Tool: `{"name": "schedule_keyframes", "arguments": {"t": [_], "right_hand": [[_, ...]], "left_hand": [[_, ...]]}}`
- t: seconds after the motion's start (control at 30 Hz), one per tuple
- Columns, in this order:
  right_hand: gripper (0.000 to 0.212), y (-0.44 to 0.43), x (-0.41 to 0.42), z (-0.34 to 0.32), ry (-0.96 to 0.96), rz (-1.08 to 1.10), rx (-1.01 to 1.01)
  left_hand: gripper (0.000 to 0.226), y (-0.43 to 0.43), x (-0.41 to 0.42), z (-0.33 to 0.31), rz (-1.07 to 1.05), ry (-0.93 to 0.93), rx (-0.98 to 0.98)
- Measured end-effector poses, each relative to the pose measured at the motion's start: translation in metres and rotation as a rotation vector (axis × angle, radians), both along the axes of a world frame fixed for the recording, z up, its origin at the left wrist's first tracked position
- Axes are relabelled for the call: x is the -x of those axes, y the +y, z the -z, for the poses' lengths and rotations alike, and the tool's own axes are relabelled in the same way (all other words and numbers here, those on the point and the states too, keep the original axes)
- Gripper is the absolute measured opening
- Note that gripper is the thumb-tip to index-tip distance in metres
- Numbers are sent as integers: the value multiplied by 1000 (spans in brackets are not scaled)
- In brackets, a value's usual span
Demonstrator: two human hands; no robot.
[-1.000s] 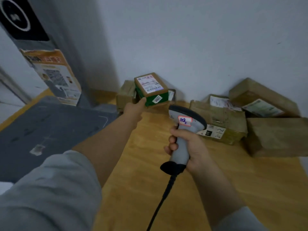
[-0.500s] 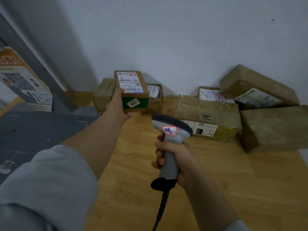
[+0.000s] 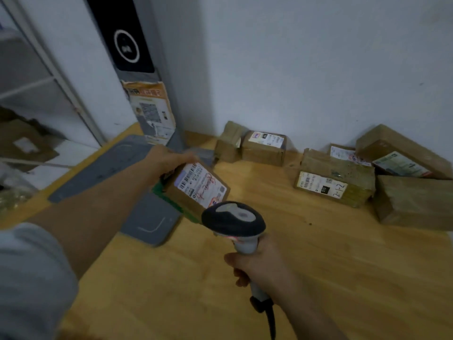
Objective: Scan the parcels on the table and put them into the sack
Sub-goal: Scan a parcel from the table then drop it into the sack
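The left hand (image 3: 169, 159) holds a small cardboard parcel (image 3: 196, 190), seemingly lifted off the tabletop (image 3: 318, 253). Its fingers (image 3: 187, 158) are curled over the far end, and the label (image 3: 203, 182) is turned upward. The right hand (image 3: 259, 266) is wrapped tightly round the handle of the scanner (image 3: 234, 220), whose head sits just beside the parcel's near corner, below and right of the left fingers.

The box looks light and stiff, easy for one hand, though its taped faces may be slippery. Gripping it by the short ends would keep the barcode uncovered. More parcels (image 3: 263, 148) lie well beyond the fingers against the wall (image 3: 318, 69). No sack is in view.
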State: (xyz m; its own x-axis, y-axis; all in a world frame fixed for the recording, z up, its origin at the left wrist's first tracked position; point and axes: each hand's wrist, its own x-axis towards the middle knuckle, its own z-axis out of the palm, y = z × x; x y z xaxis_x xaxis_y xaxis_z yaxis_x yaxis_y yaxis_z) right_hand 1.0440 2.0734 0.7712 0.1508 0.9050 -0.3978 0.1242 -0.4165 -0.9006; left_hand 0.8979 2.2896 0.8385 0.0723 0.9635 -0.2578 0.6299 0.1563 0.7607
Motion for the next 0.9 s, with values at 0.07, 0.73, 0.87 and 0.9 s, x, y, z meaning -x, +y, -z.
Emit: {"name": "schedule_keyframes", "arguments": {"t": [0.07, 0.73, 0.87, 0.9], "right_hand": [[8, -18, 25, -5, -99, -44, -65], [18, -87, 166, -57, -370, -356, -312], [10, -90, 180, -55, -369, -387, -335], [11, -90, 183, -55, -367, -396, -332]], "left_hand": [[37, -21, 33, -9, 22, 60, 1], [49, -136, 226, -29, -81, 69, 83], [40, -150, 243, -31, -139, 58, 60], [37, -154, 245, -32, -150, 60, 50]]}}
